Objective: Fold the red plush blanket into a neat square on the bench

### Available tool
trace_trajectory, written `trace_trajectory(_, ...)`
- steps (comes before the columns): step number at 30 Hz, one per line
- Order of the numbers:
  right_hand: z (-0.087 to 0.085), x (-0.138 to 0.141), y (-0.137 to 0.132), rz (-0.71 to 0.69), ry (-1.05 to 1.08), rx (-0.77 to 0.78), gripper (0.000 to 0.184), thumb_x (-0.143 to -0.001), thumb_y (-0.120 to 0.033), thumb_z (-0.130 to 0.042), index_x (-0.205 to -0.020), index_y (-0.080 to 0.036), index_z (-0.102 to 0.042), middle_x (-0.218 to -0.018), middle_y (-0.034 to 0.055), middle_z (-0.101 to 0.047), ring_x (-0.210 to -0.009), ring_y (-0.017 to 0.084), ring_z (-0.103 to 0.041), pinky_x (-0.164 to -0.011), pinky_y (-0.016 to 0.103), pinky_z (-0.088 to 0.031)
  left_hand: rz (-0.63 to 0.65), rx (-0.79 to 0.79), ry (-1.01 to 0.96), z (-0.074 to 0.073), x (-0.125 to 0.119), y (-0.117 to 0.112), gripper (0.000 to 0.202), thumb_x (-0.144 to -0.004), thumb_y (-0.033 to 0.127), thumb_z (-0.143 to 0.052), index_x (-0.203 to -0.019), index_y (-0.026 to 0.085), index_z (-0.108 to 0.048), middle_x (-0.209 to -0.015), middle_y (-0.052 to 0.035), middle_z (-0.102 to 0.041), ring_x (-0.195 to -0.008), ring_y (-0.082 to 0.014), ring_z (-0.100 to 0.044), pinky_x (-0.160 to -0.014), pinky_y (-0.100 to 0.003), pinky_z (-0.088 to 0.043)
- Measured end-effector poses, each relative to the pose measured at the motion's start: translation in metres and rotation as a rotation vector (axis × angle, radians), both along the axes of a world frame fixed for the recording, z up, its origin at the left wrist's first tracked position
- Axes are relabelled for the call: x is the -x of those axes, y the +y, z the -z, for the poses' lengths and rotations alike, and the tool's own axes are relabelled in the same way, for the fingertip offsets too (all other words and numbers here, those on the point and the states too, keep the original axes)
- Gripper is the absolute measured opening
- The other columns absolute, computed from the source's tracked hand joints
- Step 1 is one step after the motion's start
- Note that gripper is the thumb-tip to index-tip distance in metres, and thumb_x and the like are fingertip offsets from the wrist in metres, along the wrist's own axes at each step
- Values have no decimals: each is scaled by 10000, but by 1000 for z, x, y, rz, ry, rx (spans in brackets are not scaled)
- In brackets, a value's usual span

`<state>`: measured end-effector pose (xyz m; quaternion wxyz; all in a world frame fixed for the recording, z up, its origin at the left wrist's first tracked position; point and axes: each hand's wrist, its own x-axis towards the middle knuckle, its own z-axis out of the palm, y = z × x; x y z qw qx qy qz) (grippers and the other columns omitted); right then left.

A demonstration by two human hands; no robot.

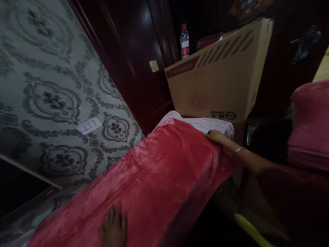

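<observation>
A red plush cover (154, 175) lies lengthwise over a long padded seat or bed, its near part wrinkled along the wall side. White, pink and blue striped fabric (208, 124) shows beyond its far edge. My left hand (114, 228) rests flat on the near part of the cover, fingers spread. At the far right corner, my right hand (217, 136), with a silver bangle at the wrist, has its fingers curled on the edge of the cover beside the striped fabric. Its fingertips are partly hidden.
A big cardboard box (218, 75) leans beyond the far end, with a red-capped bottle (184, 41) behind it. Patterned wallpaper (53, 99) with a paper label (89, 126) is on the left. Pink folded fabric (309, 123) sits at right; a yellow strip (250, 230) is low down.
</observation>
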<state>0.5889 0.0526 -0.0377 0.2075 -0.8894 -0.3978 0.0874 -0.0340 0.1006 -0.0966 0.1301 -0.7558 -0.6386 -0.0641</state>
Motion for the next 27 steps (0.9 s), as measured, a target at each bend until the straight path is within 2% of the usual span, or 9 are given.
trace_trajectory(2, 1, 2, -5, -35, -28, 52, 394, -942, -342, -525, -1133, -58, -721, -1130, 230, -701, -1057, 310, -673, -862, 344, -495, 10, -2, -18, 2, 2, 2, 565, -985, 326, -303, -1501, 158, -463, -1566, -157, -442, -1458, -278, -387, -1147, -535, -340)
trace_trajectory(5, -1, 27, -5, -74, -125, 31, 406, -969, -284, -477, -1256, -53, -648, -1233, 246, -654, -1157, 297, -628, -912, 323, -463, 20, 9, -40, 5, 4, 6, 565, -981, 324, -293, -1495, 168, -469, -1566, -148, -446, -1467, -275, -371, -1130, -545, -359)
trace_trajectory(10, -3, 78, 2, -226, -190, 10, 470, -967, -415, -540, -1320, -112, -606, -1238, 205, -664, -1191, 299, -608, -986, 349, -433, 25, -17, -79, 10, 8, 9, 569, -957, 320, -330, -1493, 191, -474, -1533, -151, -488, -1448, -295, -394, -1126, -588, -347)
trace_trajectory(12, -5, 81, 6, -227, -177, 25, 457, -1009, -421, -450, -1298, -115, -628, -1213, 200, -679, -1164, 298, -626, -975, 366, -443, 43, -30, -88, 12, 8, 9, 569, -952, 310, -329, -1489, 196, -478, -1511, -160, -511, -1450, -304, -390, -1127, -608, -334)
trace_trajectory(14, -8, 73, 8, -200, -149, 55, 444, -1025, -385, -401, -1250, -107, -664, -1201, 204, -686, -1122, 290, -649, -921, 353, -469, 51, -34, -95, 13, 8, 9, 566, -952, 310, -328, -1483, 193, -487, -1504, -168, -515, -1451, -308, -389, -1122, -611, -337)
trace_trajectory(18, -15, 45, 10, -174, -79, 113, 299, -895, -327, -636, -1076, -118, -750, -1101, 157, -729, -988, 242, -694, -788, 259, -493, 36, -47, -97, 15, 8, 12, 567, -934, 364, -403, -1481, 243, -489, -1471, -155, -551, -1430, -319, -416, -1112, -624, -342)
trace_trajectory(20, -20, 33, 9, -137, -75, 99, 265, -864, -268, -655, -1058, -120, -760, -1075, 143, -735, -971, 230, -698, -774, 241, -494, 32, -53, -91, 17, 7, 13, 569, -921, 386, -441, -1475, 268, -497, -1457, -146, -565, -1433, -325, -410, -1116, -632, -331)
trace_trajectory(24, -30, 7, 3, 50, -155, 1, 373, -926, -164, -493, -1214, -45, -698, -1233, 253, -652, -1166, 314, -631, -893, 328, -494, 21, -37, -91, 20, 8, 15, 576, -908, 404, -479, -1468, 273, -508, -1474, -147, -548, -1450, -328, -386, -1121, -622, -326)
trace_trajectory(27, -34, -18, 0, 177, -174, -60, 382, -928, -120, -458, -1204, 10, -688, -1221, 318, -627, -1174, 344, -625, -921, 372, -492, 24, -16, -78, 19, 12, 15, 565, -926, 375, -432, -1479, 273, -491, -1466, -137, -561, -1452, -318, -388, -1122, -639, -314)
